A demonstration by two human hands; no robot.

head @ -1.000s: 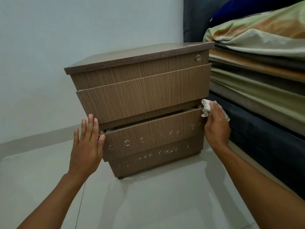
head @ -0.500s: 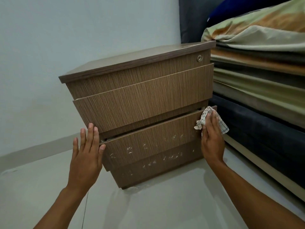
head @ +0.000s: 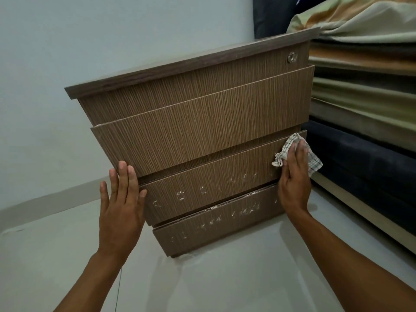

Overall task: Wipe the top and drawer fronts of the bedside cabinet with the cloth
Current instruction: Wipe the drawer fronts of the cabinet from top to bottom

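Note:
A brown wood-grain bedside cabinet [head: 198,122] stands on the floor against the wall, with a round lock [head: 292,57] at the top right of its front. White smudges dot the lower drawer front [head: 202,194] and the bottom panel [head: 216,226]. My right hand [head: 293,176] presses a white checked cloth [head: 290,146] flat against the right end of the lower drawer front. My left hand [head: 121,203] lies flat with fingers spread against the cabinet's left side, holding nothing.
A bed [head: 364,154] with a dark blue base and a striped green and orange cover [head: 360,23] stands tight against the cabinet's right side. A pale wall [head: 67,41] is behind, and light grey floor [head: 202,282] lies in front.
My right hand has slid with the cloth from the drawer's top right corner down onto its front face. The view has come closer and lower. My left hand stays in place.

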